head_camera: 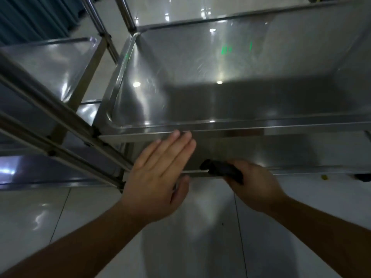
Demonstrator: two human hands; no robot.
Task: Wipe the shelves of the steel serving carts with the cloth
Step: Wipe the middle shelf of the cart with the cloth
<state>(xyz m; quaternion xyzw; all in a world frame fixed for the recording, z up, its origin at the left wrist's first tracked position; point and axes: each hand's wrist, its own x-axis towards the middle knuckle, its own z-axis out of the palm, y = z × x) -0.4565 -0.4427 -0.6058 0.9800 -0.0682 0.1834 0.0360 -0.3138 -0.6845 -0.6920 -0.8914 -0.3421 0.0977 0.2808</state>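
- The cloth (222,170) is a dark, near-black wad bunched in the right hand (253,185), whose fingers are curled closed around it; it sticks out of the fist on the thumb side, toward the left of the view.
- It sits at the front edge of the lower shelf (301,155) of the nearer steel cart, pressed against or just above the thin front lip; the blur does not let me tell whether it truly touches.
- The wad's long axis runs roughly left to right, along that front edge, with its free rounded end pointing toward the left hand (158,173).
- Its surface looks soft, matte and crumpled, set against hard, shiny metal all around.
- The left hand is flat and spread, fingers straight and close together, gripping nothing; its fingertips reach up to the front rim of the upper shelf (200,81), and the thumb hangs below, just left of the cloth.
- The upper shelf is a shallow rectangular tray of polished steel with rounded inner corners and a raised rim, mirroring ceiling lights and a green glow.
- Round steel posts (126,11) rise at its far left corner.
- A second steel cart (46,63) stands just to the left, with similar reflective shelves and angled tubular rails.
- Beneath lies a glossy pale tiled floor (180,237).
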